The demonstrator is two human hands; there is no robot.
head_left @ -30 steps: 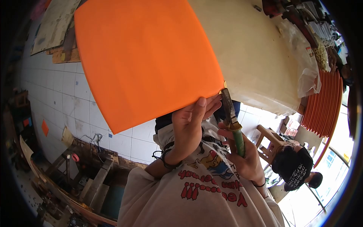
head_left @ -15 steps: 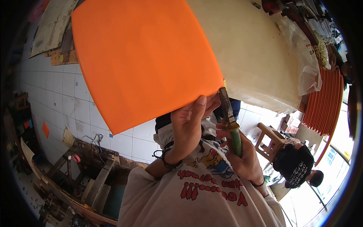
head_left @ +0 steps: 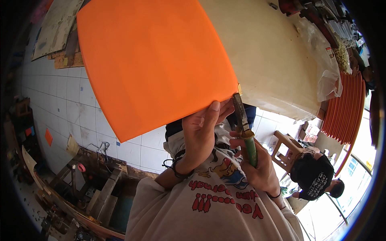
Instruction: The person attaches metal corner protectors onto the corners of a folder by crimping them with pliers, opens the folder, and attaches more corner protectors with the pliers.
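Note:
A large orange sheet lies partly over a beige surface, its near edge reaching out toward me. My left hand pinches that edge close to the right corner, thumb on top and fingers beneath. In my right hand is a tool with a green handle and a dark, worn metal blade. The blade's tip touches or nearly touches the sheet's corner, where a small yellowish piece sticks out.
Stacked orange sheets stand at the right, beside clear plastic. A person in black is at the lower right near a brown stool. A wooden frame stands at the lower left on the tiled floor.
Since a second ago the orange sheet has shifted slightly left, and the tool has tilted a little. Both hands keep their hold. The person in black has moved slightly.

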